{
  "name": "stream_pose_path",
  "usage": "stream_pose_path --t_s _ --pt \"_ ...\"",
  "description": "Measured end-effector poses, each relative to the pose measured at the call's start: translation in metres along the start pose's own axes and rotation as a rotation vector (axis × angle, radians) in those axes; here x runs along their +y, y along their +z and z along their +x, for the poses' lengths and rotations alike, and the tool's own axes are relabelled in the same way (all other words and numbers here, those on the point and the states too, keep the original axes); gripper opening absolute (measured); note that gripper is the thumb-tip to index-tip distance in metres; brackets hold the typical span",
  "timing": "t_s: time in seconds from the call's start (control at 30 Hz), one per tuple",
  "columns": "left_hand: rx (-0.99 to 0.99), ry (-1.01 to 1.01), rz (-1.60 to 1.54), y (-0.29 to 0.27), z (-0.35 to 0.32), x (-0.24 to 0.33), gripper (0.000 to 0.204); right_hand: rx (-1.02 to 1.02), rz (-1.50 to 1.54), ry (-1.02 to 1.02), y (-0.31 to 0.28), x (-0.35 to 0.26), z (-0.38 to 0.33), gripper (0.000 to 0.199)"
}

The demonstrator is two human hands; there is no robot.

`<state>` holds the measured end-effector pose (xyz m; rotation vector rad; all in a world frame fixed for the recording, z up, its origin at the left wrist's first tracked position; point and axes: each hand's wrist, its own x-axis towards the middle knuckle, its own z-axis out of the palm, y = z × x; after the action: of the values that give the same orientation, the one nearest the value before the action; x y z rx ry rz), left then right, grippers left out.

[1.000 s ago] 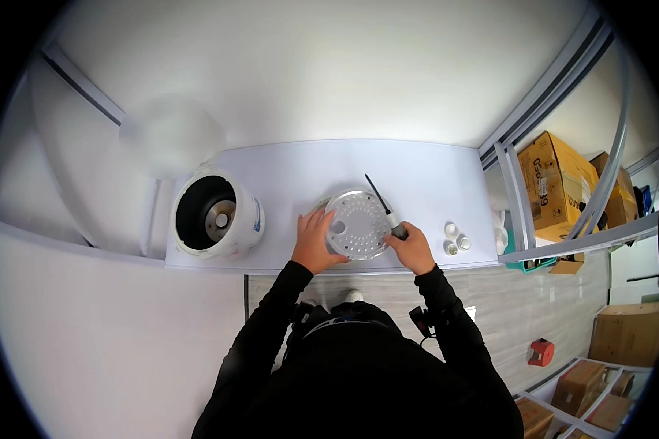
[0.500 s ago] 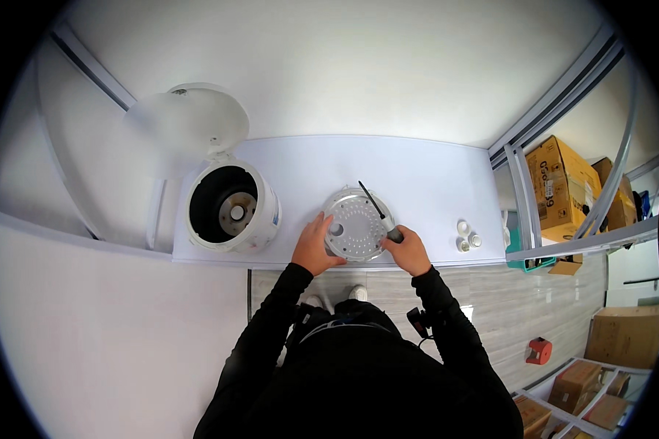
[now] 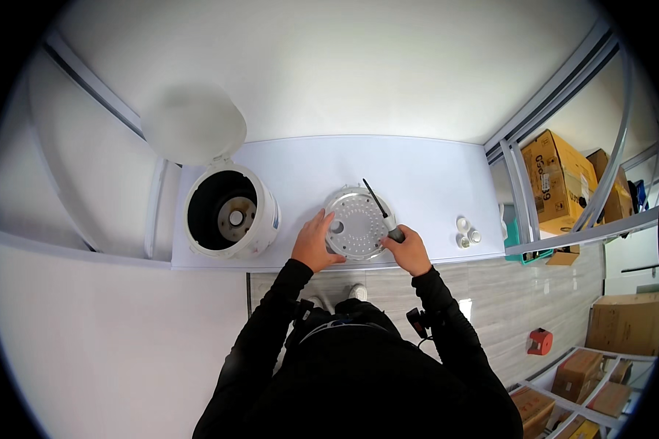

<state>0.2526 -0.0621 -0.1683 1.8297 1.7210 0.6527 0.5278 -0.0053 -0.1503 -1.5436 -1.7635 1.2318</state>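
Note:
A round, silver perforated inner lid plate (image 3: 359, 230) with one larger hole lies near the front edge of the white table. My left hand (image 3: 315, 242) grips its left rim, thumb at the near side and fingers over the edge. In my right hand (image 3: 408, 252), at the plate's right rim, is a screwdriver (image 3: 383, 211) with a grey handle. Its thin dark shaft slants up to the left over the plate, and the tip sits near the far rim. To the left stands a white rice cooker (image 3: 267, 208), its lid (image 3: 194, 126) raised and the heating plate visible inside.
Several small white-capped containers (image 3: 463, 222) stand on the table (image 3: 432, 175) to the right. Beyond the right end are a metal frame (image 3: 518, 183), cardboard boxes (image 3: 560, 183) and a teal crate (image 3: 516, 238). A red stool (image 3: 540, 342) is on the floor.
The view has shifted slightly. Both hands keep their hold on the plate and screwdriver, and the screwdriver's tip has moved a little to the right.

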Motion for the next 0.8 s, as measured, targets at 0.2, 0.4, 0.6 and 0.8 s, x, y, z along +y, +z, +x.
stream_pose_path --t_s 0.2,0.4,0.6,0.8 --pt "0.027 0.022 0.007 0.001 0.003 -0.003 0.117 0.005 0.037 0.019 -0.003 -0.004 0.002 0.032" --pt "-0.004 0.009 0.081 0.000 0.006 0.001 0.116 0.007 0.013 0.016 -0.001 0.008 0.006 0.032" --pt "-0.017 0.011 0.105 0.001 0.010 -0.002 0.116 0.001 0.016 0.020 0.001 0.009 0.004 0.033" --pt "-0.029 0.010 0.108 0.003 0.011 -0.004 0.121 0.012 -0.041 0.024 0.000 -0.001 0.002 0.035"
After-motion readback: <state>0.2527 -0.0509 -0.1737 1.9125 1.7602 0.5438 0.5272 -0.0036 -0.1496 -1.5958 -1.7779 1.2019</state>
